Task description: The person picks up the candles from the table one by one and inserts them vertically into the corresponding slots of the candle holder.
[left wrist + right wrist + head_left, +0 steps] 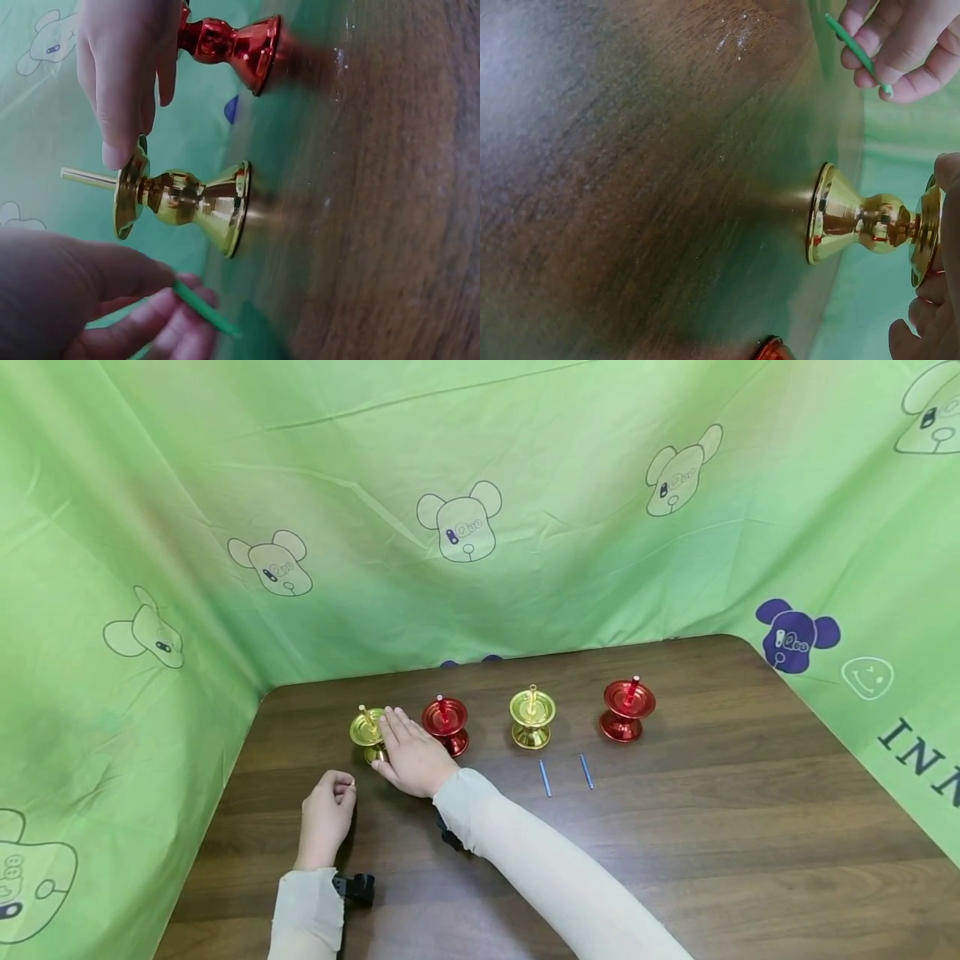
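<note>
In the head view my left hand point(327, 817) is low on the left, in front of the leftmost gold candle holder point(369, 727). The left wrist view shows its thumb and fingers pinching a thin green candle point(202, 306), held slanted and apart from the holder. My right hand point(417, 753) grips the rim of that gold holder, thumb on one side and fingers on the other. The holder's base point(822, 214) stands on the table, and a bare tube point(88, 177) rises from its dish. Just beyond the right hand stands a red candle holder point(445, 717), partly hidden.
Further right stand another gold candle holder point(532, 710) and another red one point(628, 702). Two thin blue candles point(545, 778) lie in front of them on the brown wooden table point(720, 827). A green printed cloth point(360, 593) hangs behind and around the table.
</note>
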Demonstrator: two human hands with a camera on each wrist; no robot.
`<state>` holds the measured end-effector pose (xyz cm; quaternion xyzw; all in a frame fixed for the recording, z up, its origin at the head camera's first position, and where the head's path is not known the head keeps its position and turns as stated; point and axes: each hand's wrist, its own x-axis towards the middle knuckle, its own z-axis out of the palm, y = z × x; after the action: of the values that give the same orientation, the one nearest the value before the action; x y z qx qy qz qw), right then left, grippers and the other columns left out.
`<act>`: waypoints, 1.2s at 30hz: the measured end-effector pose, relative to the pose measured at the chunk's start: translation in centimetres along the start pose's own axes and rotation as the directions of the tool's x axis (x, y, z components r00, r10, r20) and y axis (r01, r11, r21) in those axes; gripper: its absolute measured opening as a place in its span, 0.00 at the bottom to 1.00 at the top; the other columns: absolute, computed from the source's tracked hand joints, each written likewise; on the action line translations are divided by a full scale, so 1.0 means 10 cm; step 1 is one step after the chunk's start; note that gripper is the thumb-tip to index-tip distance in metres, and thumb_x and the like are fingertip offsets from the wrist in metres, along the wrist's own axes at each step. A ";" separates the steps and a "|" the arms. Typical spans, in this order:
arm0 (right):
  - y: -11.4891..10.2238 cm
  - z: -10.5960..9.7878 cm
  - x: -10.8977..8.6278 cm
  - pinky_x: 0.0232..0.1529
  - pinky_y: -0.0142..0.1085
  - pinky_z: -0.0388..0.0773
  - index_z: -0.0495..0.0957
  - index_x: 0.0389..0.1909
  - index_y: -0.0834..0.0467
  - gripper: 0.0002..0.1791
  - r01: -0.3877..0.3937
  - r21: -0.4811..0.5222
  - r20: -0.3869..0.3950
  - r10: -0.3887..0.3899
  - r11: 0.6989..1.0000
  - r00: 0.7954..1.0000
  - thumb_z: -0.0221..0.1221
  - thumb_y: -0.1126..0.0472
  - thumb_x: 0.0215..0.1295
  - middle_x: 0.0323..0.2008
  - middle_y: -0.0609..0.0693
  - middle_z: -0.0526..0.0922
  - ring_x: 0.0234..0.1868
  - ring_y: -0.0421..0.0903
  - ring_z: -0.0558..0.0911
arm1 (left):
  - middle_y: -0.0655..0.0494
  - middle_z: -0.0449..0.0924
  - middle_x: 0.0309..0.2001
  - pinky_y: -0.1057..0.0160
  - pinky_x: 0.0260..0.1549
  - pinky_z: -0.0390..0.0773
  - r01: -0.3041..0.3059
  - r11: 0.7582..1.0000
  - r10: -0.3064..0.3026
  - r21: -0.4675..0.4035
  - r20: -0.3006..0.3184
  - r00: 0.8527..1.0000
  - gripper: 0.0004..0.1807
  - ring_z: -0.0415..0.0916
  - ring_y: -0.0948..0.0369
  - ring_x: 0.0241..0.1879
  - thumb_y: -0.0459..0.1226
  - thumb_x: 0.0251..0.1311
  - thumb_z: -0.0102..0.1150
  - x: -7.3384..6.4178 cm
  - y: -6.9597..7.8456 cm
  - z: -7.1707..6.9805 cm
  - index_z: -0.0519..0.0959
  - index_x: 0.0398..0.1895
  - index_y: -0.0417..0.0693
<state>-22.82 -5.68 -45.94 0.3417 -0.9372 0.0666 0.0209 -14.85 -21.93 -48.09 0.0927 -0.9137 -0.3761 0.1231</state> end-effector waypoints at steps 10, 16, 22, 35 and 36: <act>0.01 0.01 0.00 0.77 0.39 0.52 0.52 0.79 0.64 0.41 -0.001 0.008 -0.003 0.001 1.000 1.000 0.43 0.39 0.79 0.80 0.59 0.50 0.80 0.52 0.49 | 0.37 0.85 0.38 0.46 0.43 0.82 -0.036 0.997 0.022 -0.072 -0.186 0.982 0.06 0.84 0.44 0.39 0.28 0.67 0.56 0.05 0.01 0.00 0.80 0.42 0.32; 0.02 0.03 0.00 0.77 0.40 0.53 0.52 0.79 0.64 0.40 0.003 0.008 -0.011 -0.003 1.000 1.000 0.42 0.41 0.80 0.80 0.59 0.50 0.80 0.52 0.49 | 0.37 0.85 0.40 0.49 0.42 0.81 -0.030 0.995 0.009 -0.099 -0.208 0.978 0.07 0.84 0.45 0.40 0.28 0.68 0.55 0.07 0.03 -0.02 0.80 0.43 0.32; 0.02 0.06 0.01 0.77 0.39 0.51 0.52 0.79 0.62 0.38 -0.007 0.011 -0.011 0.007 1.000 1.000 0.42 0.43 0.80 0.80 0.57 0.51 0.80 0.51 0.49 | 0.37 0.85 0.40 0.51 0.42 0.81 -0.025 0.995 0.004 -0.098 -0.207 0.978 0.07 0.84 0.45 0.40 0.28 0.68 0.55 0.08 0.03 -0.02 0.80 0.43 0.32; 0.02 0.04 0.02 0.78 0.39 0.47 0.50 0.80 0.62 0.37 -0.010 0.009 0.012 0.010 1.000 1.000 0.41 0.44 0.81 0.80 0.57 0.49 0.81 0.51 0.47 | 0.38 0.86 0.41 0.81 0.33 0.71 -0.031 0.985 -0.008 -0.167 -0.226 0.974 0.07 0.83 0.49 0.40 0.28 0.69 0.55 0.17 0.11 -0.11 0.79 0.45 0.33; 0.02 0.03 0.01 0.78 0.39 0.47 0.50 0.80 0.62 0.37 -0.012 0.008 0.015 0.012 1.000 1.000 0.41 0.44 0.81 0.80 0.57 0.49 0.81 0.50 0.47 | 0.38 0.86 0.42 0.82 0.33 0.71 -0.031 0.985 -0.008 -0.171 -0.225 0.974 0.07 0.83 0.49 0.40 0.28 0.69 0.55 0.18 0.12 -0.11 0.79 0.45 0.33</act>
<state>-23.01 -5.66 -46.29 0.3367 -0.9391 0.0681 0.0119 -16.30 -22.31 -46.18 0.1183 -0.8582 -0.4404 0.2357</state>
